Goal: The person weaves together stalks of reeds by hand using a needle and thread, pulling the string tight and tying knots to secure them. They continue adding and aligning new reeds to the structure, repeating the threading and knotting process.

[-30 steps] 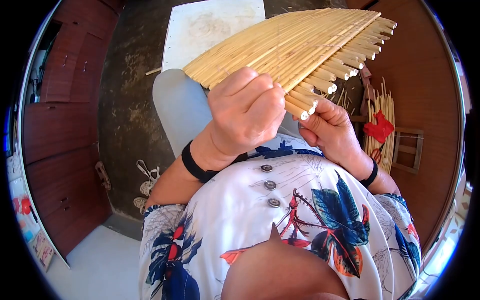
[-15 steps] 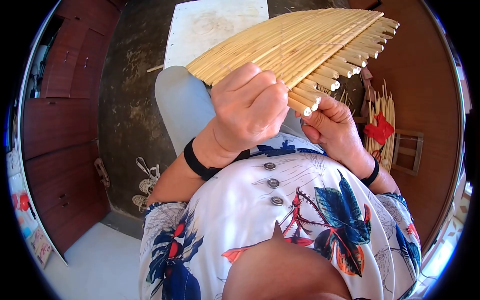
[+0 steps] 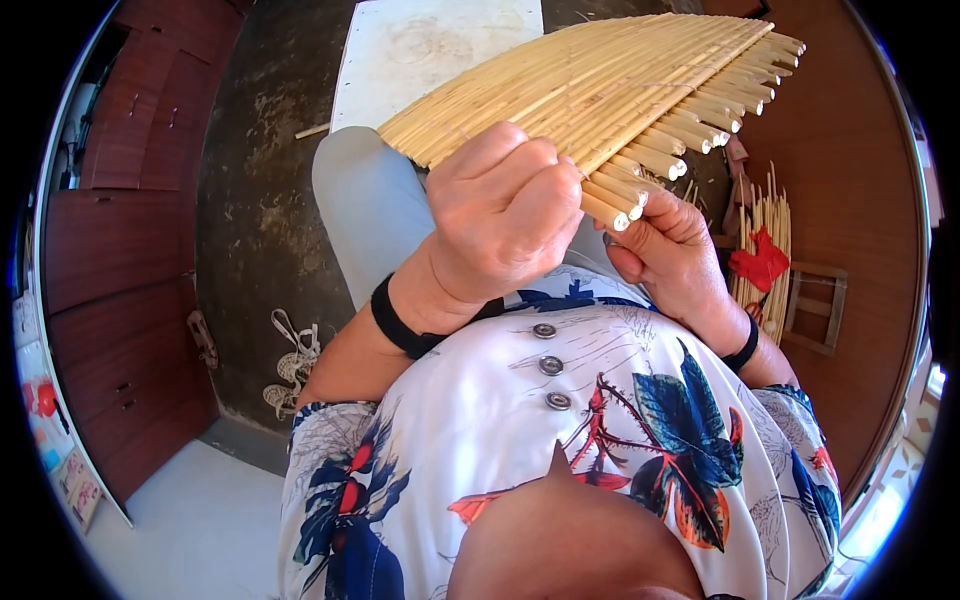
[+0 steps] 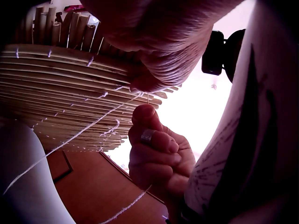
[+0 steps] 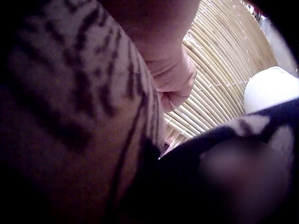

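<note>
A curved mat of pale plant stalks [image 3: 560,90], stitched across with thread, slants over the person's lap, the cut stalk ends [image 3: 690,145] sticking out on its right side. The left hand [image 3: 505,215] grips the mat's near edge in a fist, knuckles up, fingertips hidden in the head view. Just right of it and beneath the stalk ends is the right hand [image 3: 665,250], thumb bent. From below, in the left wrist view, the ringed right hand pinches a short upright bit of thread [image 4: 148,99]. A longer white thread [image 4: 70,137] runs from the mat's edge down to the left.
Beyond the mat lies a white board [image 3: 400,70]; a trousered knee [image 3: 360,190] is under its left end. To the right stand a bundle of stalks [image 3: 775,210] with a red cloth [image 3: 760,260], and a wooden frame [image 3: 820,305]. Sandals [image 3: 295,360] lie left, near brown cabinets [image 3: 120,250].
Mat, both hands and the shirt shift slightly rightward together in the head view. The hands keep the same hold and stay at the mat's near corner.
</note>
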The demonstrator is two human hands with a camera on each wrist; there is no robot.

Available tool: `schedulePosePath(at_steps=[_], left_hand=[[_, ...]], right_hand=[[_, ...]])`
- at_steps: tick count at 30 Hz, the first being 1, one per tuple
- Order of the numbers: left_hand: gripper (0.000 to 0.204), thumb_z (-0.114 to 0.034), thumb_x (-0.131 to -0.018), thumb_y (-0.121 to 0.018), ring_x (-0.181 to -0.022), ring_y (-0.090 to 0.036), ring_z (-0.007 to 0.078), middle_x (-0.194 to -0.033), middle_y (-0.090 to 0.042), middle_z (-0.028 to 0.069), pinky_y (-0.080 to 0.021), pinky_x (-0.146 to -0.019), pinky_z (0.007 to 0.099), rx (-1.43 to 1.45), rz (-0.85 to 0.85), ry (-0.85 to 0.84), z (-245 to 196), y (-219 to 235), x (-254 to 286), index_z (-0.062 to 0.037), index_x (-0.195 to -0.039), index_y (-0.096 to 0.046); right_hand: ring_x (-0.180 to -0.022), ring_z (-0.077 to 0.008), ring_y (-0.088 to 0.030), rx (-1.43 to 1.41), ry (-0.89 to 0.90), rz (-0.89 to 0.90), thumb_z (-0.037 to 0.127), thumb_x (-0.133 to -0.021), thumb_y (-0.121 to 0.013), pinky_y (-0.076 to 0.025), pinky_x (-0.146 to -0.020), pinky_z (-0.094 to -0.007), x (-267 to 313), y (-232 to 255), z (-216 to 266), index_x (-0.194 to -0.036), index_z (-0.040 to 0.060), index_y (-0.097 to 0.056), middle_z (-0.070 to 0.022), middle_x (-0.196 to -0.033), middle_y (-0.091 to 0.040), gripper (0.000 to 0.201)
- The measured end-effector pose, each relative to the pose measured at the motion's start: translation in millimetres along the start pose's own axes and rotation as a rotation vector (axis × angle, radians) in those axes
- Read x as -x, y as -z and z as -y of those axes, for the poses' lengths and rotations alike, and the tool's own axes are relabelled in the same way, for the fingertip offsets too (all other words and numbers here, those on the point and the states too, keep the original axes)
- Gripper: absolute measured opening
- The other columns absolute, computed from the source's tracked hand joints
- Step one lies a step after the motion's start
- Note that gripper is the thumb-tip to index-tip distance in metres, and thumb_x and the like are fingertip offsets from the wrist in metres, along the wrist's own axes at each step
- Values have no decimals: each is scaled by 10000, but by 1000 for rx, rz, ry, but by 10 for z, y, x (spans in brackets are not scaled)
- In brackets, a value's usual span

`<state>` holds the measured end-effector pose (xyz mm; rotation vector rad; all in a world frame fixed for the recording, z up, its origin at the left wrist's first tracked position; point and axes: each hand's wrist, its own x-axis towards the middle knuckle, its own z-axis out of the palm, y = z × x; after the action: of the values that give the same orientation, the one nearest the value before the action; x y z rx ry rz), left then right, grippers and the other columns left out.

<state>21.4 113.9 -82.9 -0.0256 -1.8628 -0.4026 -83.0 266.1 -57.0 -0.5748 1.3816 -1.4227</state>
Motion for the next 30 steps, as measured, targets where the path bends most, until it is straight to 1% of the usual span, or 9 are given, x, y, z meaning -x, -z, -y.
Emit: schedulePosePath(at_steps=[3,5,6,8,12,16,19,22,30], left_hand=[[267,18,-489,-670,-556,-483,179,-648,-521,26,-391,-460,258,13,14,19,-22,26,13,-44,-722,-556],[371,53,-479,-702,-648,-599,272,-764,-628,124,-492,-543,319,3,119,53,-36,76,26,-8,-826,-584],[371,53,-479,-702,-648,-599,272,-764,-628,124,-492,-543,319,3,118,51,-37,65,27,-8,-826,-584],[264,1,-499,-679,-554,-493,194,-655,-528,34,-404,-465,274,0,32,29,11,39,-14,-47,-728,-558],[254,-5,-515,-688,-553,-501,224,-661,-536,51,-414,-471,303,-12,16,-38,224,79,-166,-53,-727,-556],[235,4,-549,-706,-558,-511,275,-653,-546,80,-422,-486,346,-63,12,-93,515,119,-532,-61,-708,-546],[221,1,-584,-722,-567,-520,265,-643,-553,79,-437,-509,339,-82,-14,-75,630,168,-808,-57,-709,-549],[219,-4,-593,-730,-581,-532,265,-649,-561,83,-443,-521,330,-110,-30,-51,662,242,-966,-55,-711,-553],[221,-14,-613,-743,-594,-548,258,-666,-560,102,-448,-544,323,-110,-55,96,557,445,-1103,-38,-727,-556]], right_hand=[[-533,-24,-389,9,6,37,79,-953,-531,-270,-456,-166,-1,21,0,-978,45,-630,45,-689,-514,108],[-533,-24,-388,9,-3,19,78,-954,-528,-273,-457,-167,1,9,17,-964,40,-630,44,-682,-506,109],[-533,-24,-388,9,-1,18,78,-954,-528,-273,-457,-167,2,21,1,-964,40,-630,44,-682,-506,109],[-531,-22,-390,53,-12,37,86,-955,-527,-277,-458,-169,-53,51,-12,-967,41,-608,44,-670,-498,93],[-523,-25,-394,178,17,77,107,-962,-515,-289,-462,-171,-219,-17,230,-978,48,-580,39,-654,-496,88],[-565,-37,-460,422,188,147,158,-954,-528,-372,-503,-182,-557,-85,568,-983,40,-565,18,-675,-524,127],[-682,-51,-537,379,503,140,201,-906,-618,-452,-600,-206,-865,-162,668,-954,15,-591,11,-758,-563,195],[-711,-54,-502,281,587,142,166,-913,-611,-429,-657,-208,-942,-285,805,-969,25,-603,15,-816,-564,152],[-577,-41,-446,156,584,88,142,-866,-663,-341,-522,-187,-893,-571,994,-861,37,-618,27,-690,-538,115]])
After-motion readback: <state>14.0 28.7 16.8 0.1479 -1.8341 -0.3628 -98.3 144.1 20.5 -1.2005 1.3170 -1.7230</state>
